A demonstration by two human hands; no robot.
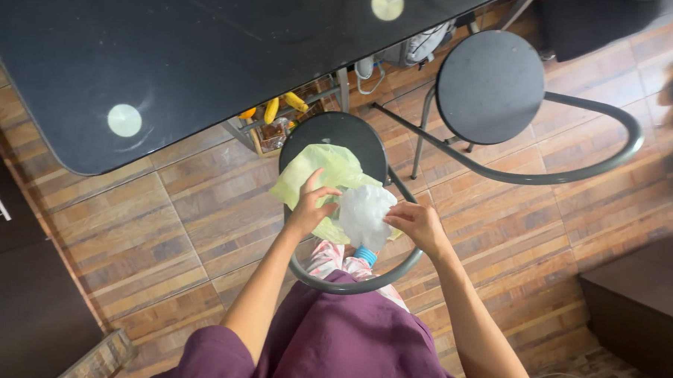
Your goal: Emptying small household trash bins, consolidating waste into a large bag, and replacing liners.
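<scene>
A pale yellow-green plastic bag [322,170] lies on the round black seat of a stool [338,133] right below me. On top of it sits a crumpled white plastic bag [364,212]. My left hand [310,203] grips the left edge of the white bag, fingers curled over it. My right hand [419,225] pinches the white bag's right edge. Both hands are close together over the stool's front rim. A blue ribbed piece [365,255] shows just under the white bag.
A glossy black table [170,49] fills the upper left. A second round black stool [489,86] with a curved metal backrest stands to the right. A wire rack with yellow items [276,116] is under the table. Dark furniture sits at the lower right and left.
</scene>
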